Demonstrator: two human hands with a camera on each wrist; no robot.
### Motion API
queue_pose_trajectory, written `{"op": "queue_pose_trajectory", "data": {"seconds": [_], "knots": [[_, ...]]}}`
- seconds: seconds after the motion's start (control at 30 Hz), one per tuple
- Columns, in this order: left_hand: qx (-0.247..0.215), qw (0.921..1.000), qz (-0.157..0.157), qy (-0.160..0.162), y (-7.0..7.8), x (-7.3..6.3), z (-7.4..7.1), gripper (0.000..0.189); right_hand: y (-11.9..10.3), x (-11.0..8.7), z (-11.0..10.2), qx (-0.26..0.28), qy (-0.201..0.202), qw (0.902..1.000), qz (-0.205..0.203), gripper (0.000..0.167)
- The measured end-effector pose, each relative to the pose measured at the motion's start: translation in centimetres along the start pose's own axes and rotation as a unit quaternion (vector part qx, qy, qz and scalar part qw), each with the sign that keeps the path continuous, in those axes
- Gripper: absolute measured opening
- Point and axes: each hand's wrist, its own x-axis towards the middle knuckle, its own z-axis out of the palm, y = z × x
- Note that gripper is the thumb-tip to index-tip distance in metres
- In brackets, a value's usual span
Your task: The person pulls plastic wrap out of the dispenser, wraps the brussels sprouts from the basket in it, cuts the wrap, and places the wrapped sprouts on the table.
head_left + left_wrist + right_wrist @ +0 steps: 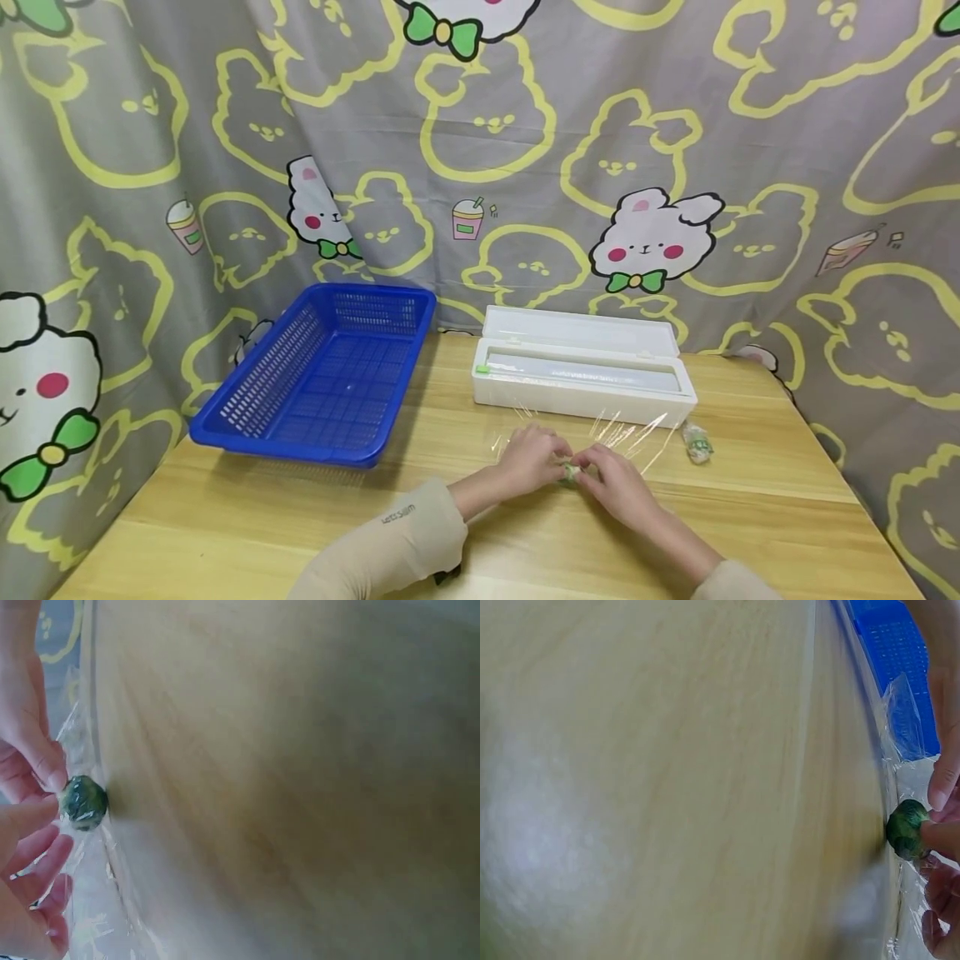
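Note:
A small round green vegetable [84,803], resembling a Brussels sprout, sits in clear cling film [913,776] just above the wooden tabletop. My left hand [531,458] pinches it from the left with bent fingers. From the other side, my right hand [617,486] holds it between thumb and fingers, close against the left. The film's shiny folds spread out on the table beyond both hands. Both wrist views show thumbs and fingertips meeting at the vegetable, whose far side is hidden by them.
Behind the hands stands a white cling film box [585,402], lid up, a roll inside and a green slider at its left end. Right of it lies a wrapped white-and-green piece [698,443]. A blue basket [408,367] stands at the left; a patterned curtain [525,200] hangs behind.

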Motion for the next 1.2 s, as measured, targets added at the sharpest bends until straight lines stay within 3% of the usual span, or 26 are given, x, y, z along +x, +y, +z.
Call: {"op": "queue_pose_trajectory", "data": {"seconds": [0.17,0.27,0.67,0.83,1.03,1.2], "knots": [[-0.007,0.999,-0.018,0.04,0.3,0.2,0.3,0.023,0.2,0.1,-0.1,-0.001,0.003,1.0,0.009,0.016],[-0.003,0.9987,-0.02,0.047,0.2,0.3,0.4,0.023,0.3,0.3,0.0,-0.007,0.006,0.9997,0.022,0.016],[0.012,0.9997,-0.022,0.003,0.2,0.7,0.7,0.018,0.5,0.6,-0.2,-0.012,-0.003,0.9986,0.051,0.016],[0.02,0.9995,-0.024,-0.004,0.0,0.9,0.8,0.017,0.6,0.5,-0.5,0.009,0.004,0.9984,0.056,0.032],[-0.006,0.9992,-0.038,-0.012,-0.6,1.2,0.9,0.016,0.7,0.4,-0.3,0.035,0.022,0.9981,0.045,0.049],[-0.041,0.9976,-0.044,-0.034,-0.9,1.6,0.8,0.017,1.0,0.5,0.1,0.044,0.031,0.998,0.034,0.042]]}}
